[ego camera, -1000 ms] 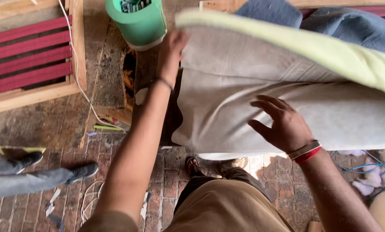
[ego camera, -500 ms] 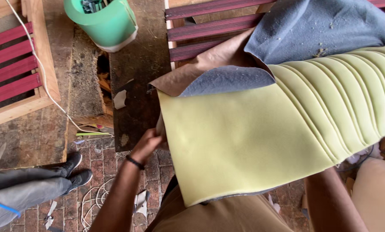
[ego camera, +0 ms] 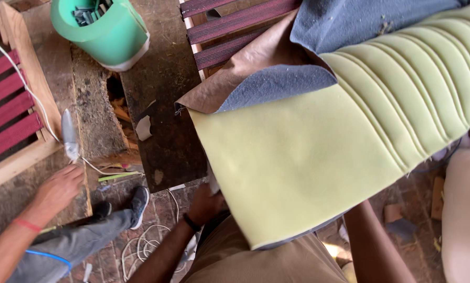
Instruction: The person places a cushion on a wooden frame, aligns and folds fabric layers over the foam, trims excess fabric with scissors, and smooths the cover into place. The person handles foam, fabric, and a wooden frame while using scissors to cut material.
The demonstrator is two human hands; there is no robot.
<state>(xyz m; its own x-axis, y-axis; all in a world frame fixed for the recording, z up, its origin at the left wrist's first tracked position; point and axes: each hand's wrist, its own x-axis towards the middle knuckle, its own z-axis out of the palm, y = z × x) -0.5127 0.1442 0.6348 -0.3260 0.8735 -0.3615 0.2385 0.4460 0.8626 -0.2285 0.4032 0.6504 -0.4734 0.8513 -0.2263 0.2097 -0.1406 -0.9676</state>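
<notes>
Holding yellow foam sheet [ego camera: 319, 157] at lower-left edge: left hand [ego camera: 206, 203], fingers closed on it. Right hand hidden beneath foam, finger state cannot tell. Foam drapes over dark workbench [ego camera: 164, 105] and red-strapped frame [ego camera: 230, 31], grey-brown fabric [ego camera: 277, 84] under it. Green bucket [ego camera: 101, 31] upper left. Co-worker's hand [ego camera: 57, 188] near white cable [ego camera: 23, 86].

Left hand [ego camera: 206, 202] grips the near-left edge of a pale yellow foam sheet [ego camera: 319, 157], ribbed toward the right. Right forearm runs under the sheet; that hand is hidden. Grey fabric [ego camera: 277, 86] with a brown backing lies folded over the foam's far corner. Green bucket [ego camera: 101, 31] stands on the dark workbench [ego camera: 161, 105]. Another person's hand [ego camera: 57, 188] rests at lower left.
</notes>
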